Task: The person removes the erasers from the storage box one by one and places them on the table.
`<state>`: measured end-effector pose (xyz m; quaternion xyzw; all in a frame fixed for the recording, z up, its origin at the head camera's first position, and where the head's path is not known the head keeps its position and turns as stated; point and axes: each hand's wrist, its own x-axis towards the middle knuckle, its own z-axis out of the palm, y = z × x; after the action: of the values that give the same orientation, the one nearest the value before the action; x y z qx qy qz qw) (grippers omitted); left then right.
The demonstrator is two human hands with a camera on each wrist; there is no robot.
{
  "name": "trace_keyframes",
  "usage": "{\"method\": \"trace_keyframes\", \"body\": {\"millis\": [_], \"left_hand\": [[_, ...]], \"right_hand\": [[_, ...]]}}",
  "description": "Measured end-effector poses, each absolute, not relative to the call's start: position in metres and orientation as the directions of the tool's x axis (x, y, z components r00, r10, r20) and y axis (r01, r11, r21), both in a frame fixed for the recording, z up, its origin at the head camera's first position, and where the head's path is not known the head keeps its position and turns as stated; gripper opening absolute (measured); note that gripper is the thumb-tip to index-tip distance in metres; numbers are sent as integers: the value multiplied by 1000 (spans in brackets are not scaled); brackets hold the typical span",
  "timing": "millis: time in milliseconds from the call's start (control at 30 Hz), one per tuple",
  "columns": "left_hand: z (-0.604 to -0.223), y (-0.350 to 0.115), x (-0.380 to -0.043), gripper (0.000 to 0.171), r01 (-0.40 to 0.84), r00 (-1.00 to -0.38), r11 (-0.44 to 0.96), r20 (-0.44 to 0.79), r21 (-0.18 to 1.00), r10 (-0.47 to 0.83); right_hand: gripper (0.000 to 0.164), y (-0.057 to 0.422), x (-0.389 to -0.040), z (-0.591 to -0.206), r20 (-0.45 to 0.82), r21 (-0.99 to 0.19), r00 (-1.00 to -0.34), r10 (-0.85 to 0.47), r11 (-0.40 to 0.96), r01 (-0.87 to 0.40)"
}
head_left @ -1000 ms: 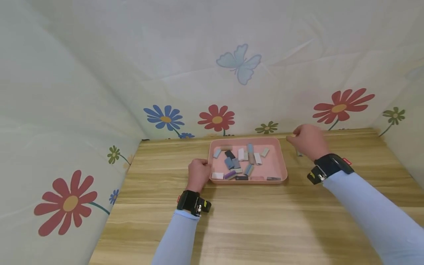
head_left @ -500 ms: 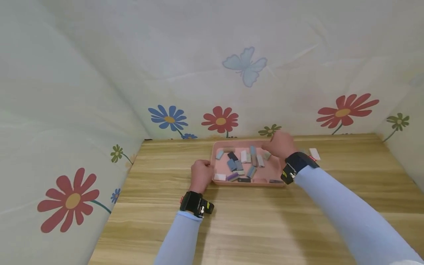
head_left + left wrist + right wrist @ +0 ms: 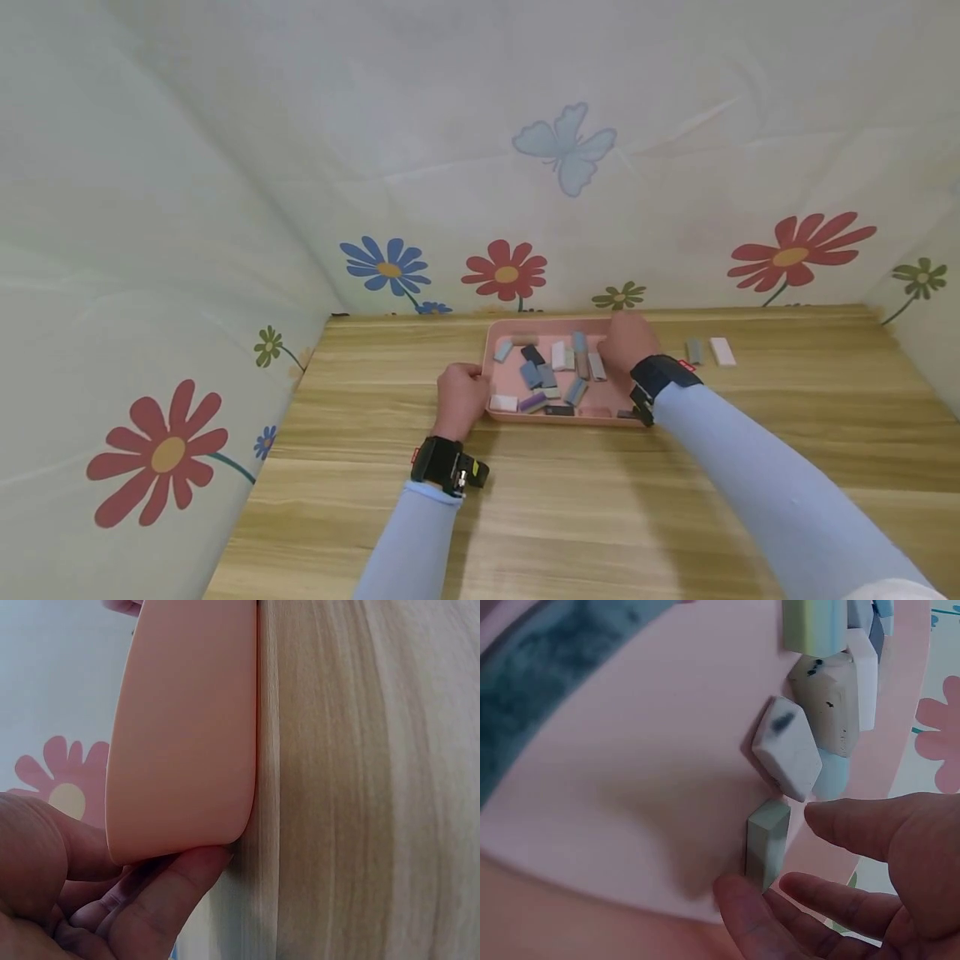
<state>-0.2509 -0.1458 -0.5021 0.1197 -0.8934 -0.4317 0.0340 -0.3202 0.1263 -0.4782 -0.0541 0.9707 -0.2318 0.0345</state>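
A shallow pink tray stands on the table near the back wall, holding several block erasers. My left hand grips the tray's left side; in the left wrist view the thumb is at its rim and the fingers press its outer wall. Inside the tray's right end is my right hand. There, the thumb and fingers are spread around a small pale green eraser, with a fingertip at its lower end. Beside it lies a white eraser with a dark smudge.
On the table right of the tray lie a grey-green eraser and a white eraser. A purple eraser lies near the tray's front wall. Behind the table hangs a flower-printed cloth.
My right hand has moved left from the table beside the tray into its right end, uncovering two erasers on the table. My left hand keeps its grip on the tray.
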Motion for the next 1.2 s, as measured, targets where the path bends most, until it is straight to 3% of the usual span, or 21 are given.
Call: {"method": "trace_keyframes", "body": {"millis": [333, 567, 767, 1000, 1200], "left_hand": [[-501, -146, -251, 22, -207, -967, 591, -72, 780, -243], [-499, -146, -250, 23, -218, -966, 583, -88, 783, -243], [-497, -145, -248, 22, -224, -964, 576, -93, 787, -247], [-499, -145, -247, 20, -219, -964, 560, -90, 799, -249], [-501, -146, -247, 18, -194, -967, 564, -62, 802, -246]], "right_hand": [[12, 134, -327, -492, -32, -447, -989, -141, 888, -112], [12, 136, -320, -486, -118, -495, -984, -133, 867, -58], [11, 134, -315, -480, -132, -424, -973, -190, 898, -118], [10, 133, -309, -475, -181, -480, -959, -220, 870, -110], [25, 141, -305, -452, -136, -452, -954, -266, 874, -180]]}}
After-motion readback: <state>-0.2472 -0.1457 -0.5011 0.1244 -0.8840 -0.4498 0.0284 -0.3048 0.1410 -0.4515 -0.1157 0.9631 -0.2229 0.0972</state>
